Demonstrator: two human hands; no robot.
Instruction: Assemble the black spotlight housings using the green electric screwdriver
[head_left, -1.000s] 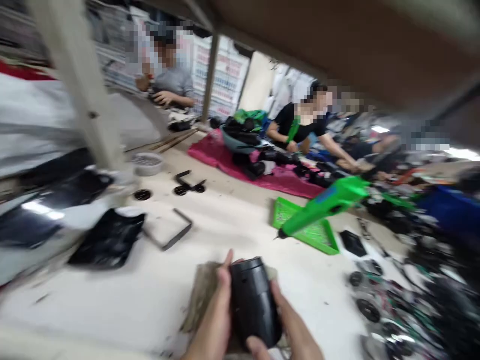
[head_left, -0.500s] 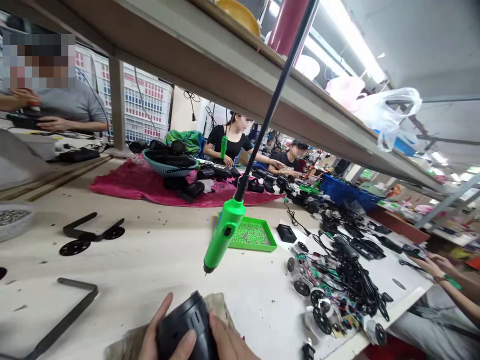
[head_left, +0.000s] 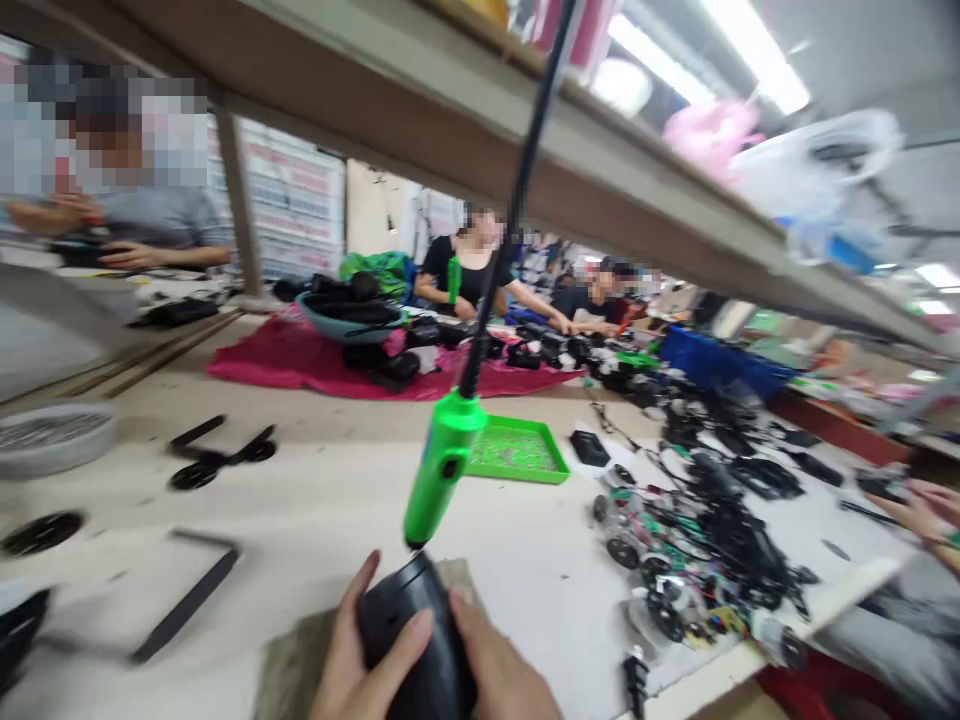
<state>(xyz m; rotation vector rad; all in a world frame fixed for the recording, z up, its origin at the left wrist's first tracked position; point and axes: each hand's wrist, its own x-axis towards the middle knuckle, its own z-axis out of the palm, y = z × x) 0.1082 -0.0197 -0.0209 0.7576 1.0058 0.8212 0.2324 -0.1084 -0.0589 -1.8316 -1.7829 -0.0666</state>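
Near the bottom edge, a black plastic housing [head_left: 409,625] is gripped from both sides. My left hand [head_left: 367,650] wraps its left side, with the thumb lying across the top face. Along the right side presses my right hand [head_left: 499,650]. The near end of the housing runs out of view. Just above its far end hangs a green electric screwdriver [head_left: 442,470], tip down; whether the tip touches the housing I cannot tell. Under the hands lies a greyish cloth [head_left: 289,650], partly hidden.
A green tray [head_left: 521,452] of small screws sits behind the screwdriver. Black brackets [head_left: 195,600] and a tub of small parts [head_left: 56,437] are at left. Wired motors [head_left: 652,570] and cables crowd the right. A shelf [head_left: 420,110] crosses overhead. Co-workers sit left, behind and right.
The view has shifted, moving most of the bench rightward. The housing, held in both hands, is now closer to the screwdriver's tip.
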